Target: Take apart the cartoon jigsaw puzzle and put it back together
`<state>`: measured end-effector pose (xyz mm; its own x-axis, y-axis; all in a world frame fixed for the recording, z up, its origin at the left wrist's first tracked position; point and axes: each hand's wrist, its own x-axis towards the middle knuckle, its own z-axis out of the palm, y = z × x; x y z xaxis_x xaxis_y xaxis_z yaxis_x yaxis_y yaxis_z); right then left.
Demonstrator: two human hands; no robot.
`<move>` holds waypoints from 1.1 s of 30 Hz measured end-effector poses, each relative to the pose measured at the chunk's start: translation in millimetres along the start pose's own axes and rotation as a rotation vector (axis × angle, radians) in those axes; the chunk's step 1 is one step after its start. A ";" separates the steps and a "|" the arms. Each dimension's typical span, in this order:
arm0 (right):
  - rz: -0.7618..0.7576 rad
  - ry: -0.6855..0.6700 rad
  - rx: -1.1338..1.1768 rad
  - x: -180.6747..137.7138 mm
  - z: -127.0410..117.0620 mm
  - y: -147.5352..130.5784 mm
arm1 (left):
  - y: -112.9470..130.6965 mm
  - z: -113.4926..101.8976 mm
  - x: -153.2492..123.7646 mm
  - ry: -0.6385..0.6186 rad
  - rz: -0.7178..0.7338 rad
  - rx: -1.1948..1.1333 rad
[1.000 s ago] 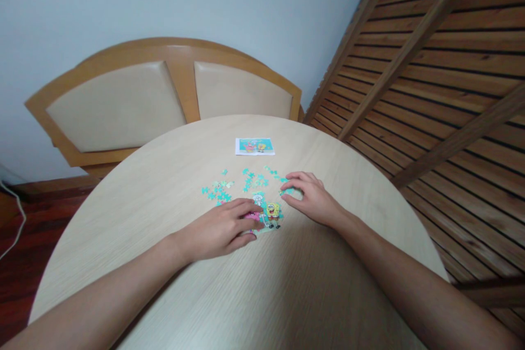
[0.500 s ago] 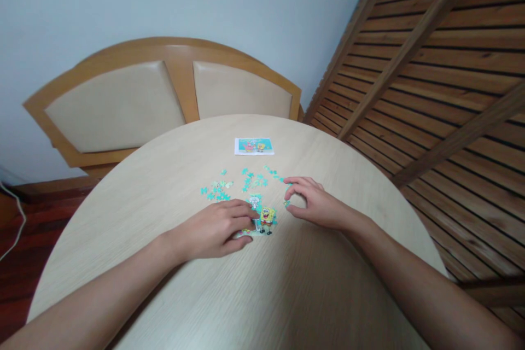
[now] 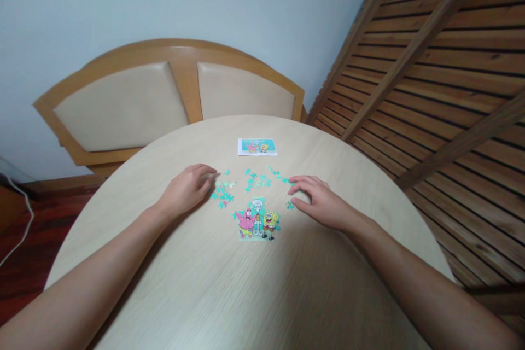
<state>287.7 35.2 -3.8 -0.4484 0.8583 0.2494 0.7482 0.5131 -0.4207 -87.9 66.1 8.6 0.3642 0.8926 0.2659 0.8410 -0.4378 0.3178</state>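
A partly joined cartoon jigsaw lies on the round wooden table in front of me. Several loose turquoise pieces are scattered just beyond it. My left hand rests on the table at the left end of the loose pieces, its fingers curled over some of them. My right hand lies to the right of the jigsaw with fingers stretched forward. A single turquoise piece sits on the table just left of its thumb, not held.
A small reference picture card lies at the far side of the table. A wooden bench with two padded back panels stands behind the table. A slatted wooden wall runs along the right.
My left hand has left the joined jigsaw and moved up and left to the loose pieces, uncovering the pink figure. My right hand has let go of a piece beside the jigsaw.
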 end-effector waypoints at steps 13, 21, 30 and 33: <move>0.014 0.021 -0.041 -1.3 4.3 12.9 | 9.1 -14.5 -3.2 -0.184 0.106 -0.032; 0.059 0.058 -0.051 1.4 4.6 21.1 | 2.9 -26.9 -4.6 -0.282 0.077 -0.007; 0.041 0.050 -0.051 1.1 5.5 20.5 | -5.8 -14.8 -2.5 -0.196 0.124 0.067; 0.049 0.046 -0.053 0.9 5.8 20.3 | -5.9 -9.0 -2.9 -0.160 0.117 0.077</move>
<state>299.6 46.4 -17.2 -0.3890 0.8808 0.2700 0.7939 0.4692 -0.3868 -97.5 65.1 14.1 0.5149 0.8446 0.1468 0.8151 -0.5354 0.2211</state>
